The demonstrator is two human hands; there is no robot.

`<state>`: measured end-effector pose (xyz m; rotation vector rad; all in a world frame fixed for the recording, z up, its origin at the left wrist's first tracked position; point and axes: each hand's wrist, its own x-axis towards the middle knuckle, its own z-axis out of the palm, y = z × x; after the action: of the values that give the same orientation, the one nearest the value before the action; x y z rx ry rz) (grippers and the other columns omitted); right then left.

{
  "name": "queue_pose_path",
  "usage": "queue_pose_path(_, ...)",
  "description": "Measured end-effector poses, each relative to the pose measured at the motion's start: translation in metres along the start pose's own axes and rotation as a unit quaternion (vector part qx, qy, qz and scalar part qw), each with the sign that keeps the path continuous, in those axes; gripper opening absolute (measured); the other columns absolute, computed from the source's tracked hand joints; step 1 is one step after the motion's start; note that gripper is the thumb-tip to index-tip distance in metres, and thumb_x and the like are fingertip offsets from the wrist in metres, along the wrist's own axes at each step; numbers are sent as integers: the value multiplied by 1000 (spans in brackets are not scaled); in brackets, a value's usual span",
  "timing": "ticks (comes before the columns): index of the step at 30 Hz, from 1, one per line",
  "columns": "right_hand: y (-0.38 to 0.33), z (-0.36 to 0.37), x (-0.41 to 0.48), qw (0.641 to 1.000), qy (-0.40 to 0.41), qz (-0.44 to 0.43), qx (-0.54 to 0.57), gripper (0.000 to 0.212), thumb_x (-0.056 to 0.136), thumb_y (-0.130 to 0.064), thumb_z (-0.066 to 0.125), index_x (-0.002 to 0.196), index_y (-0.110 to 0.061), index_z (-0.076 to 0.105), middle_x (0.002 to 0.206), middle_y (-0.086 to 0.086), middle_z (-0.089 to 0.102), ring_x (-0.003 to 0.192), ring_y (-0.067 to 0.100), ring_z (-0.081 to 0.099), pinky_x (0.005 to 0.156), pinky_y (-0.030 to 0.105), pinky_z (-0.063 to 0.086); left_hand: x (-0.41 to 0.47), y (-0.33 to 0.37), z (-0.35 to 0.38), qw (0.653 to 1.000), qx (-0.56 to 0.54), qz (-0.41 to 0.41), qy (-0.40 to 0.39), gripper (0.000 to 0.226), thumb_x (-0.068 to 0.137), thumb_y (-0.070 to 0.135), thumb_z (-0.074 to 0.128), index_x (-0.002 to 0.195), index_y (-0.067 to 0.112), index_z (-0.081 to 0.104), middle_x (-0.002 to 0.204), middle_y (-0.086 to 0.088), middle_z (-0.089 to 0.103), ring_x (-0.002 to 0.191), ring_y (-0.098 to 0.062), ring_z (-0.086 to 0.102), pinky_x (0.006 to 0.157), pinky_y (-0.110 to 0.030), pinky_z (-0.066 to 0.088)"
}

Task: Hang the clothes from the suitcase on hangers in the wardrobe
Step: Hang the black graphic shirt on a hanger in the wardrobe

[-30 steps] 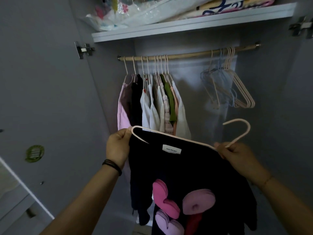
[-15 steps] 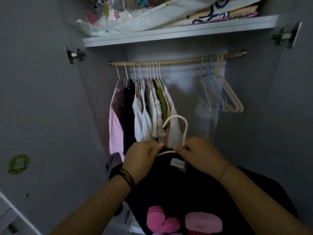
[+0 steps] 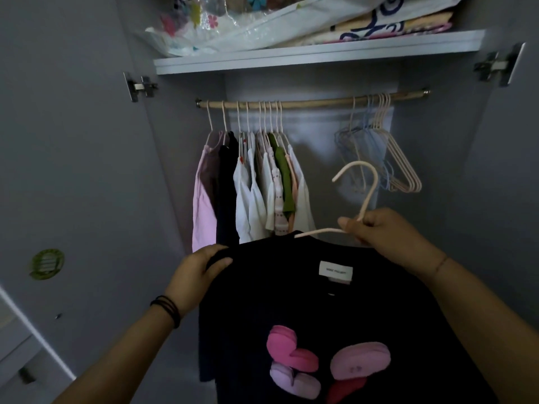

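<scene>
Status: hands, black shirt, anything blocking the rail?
Right hand pinches pink hanger at neck; left hand grips black shirt at shoulder. Shirt not yet on rail. Rail bare between hung clothes and empty hangers.

Neck label (image 3: 335, 272) — print unreadable.

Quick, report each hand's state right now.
Left hand: grips the dark shirt at its shoulder.
Right hand: pinches the pink hanger below its hook.

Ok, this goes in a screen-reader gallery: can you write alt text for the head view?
The right hand pinches a pale hanger inside a dark top, whose shoulder the left hand grips, below a wardrobe rail with hung clothes left and empty hangers right.
</scene>
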<state>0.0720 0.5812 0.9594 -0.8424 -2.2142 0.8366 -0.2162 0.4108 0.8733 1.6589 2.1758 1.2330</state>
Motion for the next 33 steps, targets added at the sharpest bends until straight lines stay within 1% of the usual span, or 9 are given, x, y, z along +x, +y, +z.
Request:
queue_pose_path(7,-3,-15,-2,999,-22,-12,-36,48,91,-33,57,48,-15,46,35,-7,41,35,3,39,44,13,31,0,-7,-34,991,-115,-25,-61,61,75,50,70,68,-9,57,60,-1,47,55,-8,44,55,-23,38)
queue_pose_path(11,-14,-6,-4,999,-34,-35,-15,46,91,-30,58,49,-15,48,35,-7,40,35,2,38,42,11,28,-1,11,-38,995,-88,16,-53,56,64,75,63,94,28,71,91,11,71,85,4,63,79,-9,45)
queue_pose_path(13,-24,5,-3,998,-50,-42,-16,46,90,-30,59,49,-15,50,34,-8,42,34,1,39,41,10,29,-1,38,-23,996,-41,46,-59,43,74,63,58,105,34,64,102,18,67,97,10,59,84,-4,41)
queue_pose_path(16,-37,21,-1,995,-72,-64,-33,44,89,-34,60,49,-16,55,37,-6,47,36,2,42,43,10,31,-2,66,7,993,9,98,-58,20,86,42,54,74,26,58,64,18,57,64,2,55,60,-13,39)
queue_pose_path(19,-37,13,-1,991,-108,-79,8,31,92,-32,54,73,-12,70,65,2,61,58,6,53,59,15,41,-1,63,8,994,-36,99,-23,31,92,18,57,63,21,49,51,19,47,50,4,43,52,-9,31)
queue_pose_path(22,-2,-13,-2,992,-119,-46,24,36,91,-38,43,100,-15,69,97,-2,68,90,6,60,85,11,43,-1,54,-2,995,-38,94,-7,26,91,20,57,67,11,56,51,18,48,49,5,42,51,-9,31)
queue_pose_path(26,71,-33,-24,988,-115,92,37,60,86,-55,39,101,-6,71,106,0,67,99,9,59,91,11,40,6,32,-20,995,-50,80,33,38,84,37,54,79,1,64,66,-3,56,64,-2,45,57,-14,37)
queue_pose_path(30,101,-25,-45,962,-101,129,218,66,63,-72,66,92,-13,76,97,6,73,87,12,67,79,19,51,11,20,-40,996,-48,52,53,18,86,33,56,78,26,71,75,10,67,68,6,49,65,-10,40)
queue_pose_path(33,109,-14,-50,937,-107,139,303,55,69,-57,71,91,-7,74,88,13,69,75,18,65,67,23,52,9,24,-49,996,-40,64,50,29,86,27,57,77,52,68,69,31,66,65,19,51,67,-2,39)
